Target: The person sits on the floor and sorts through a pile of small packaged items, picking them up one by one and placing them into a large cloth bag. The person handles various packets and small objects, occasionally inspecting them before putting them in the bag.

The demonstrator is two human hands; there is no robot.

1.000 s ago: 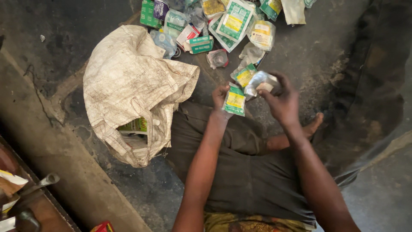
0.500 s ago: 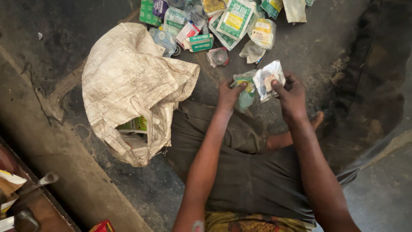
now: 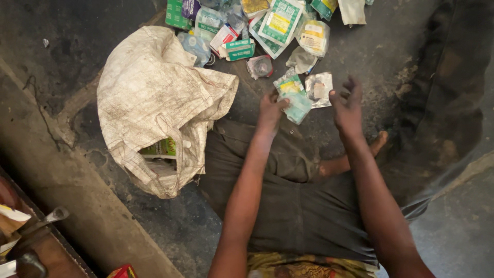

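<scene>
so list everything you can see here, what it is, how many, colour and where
sack: one, dirty off-white, lying open on the floor left of the legs
green packet: one, inside the sack's mouth
pile of packets: many, mostly green, white and clear, on the floor at the top
green and clear pouch: one, at the left hand's fingertips
clear pouch: one, on the floor between the hands
floor: dark, stained concrete
metal tool: one, grey, on a brown surface bottom left
left hand: fingers curled on the green and clear pouch
right hand: open, fingers spread, holding nothing
</scene>
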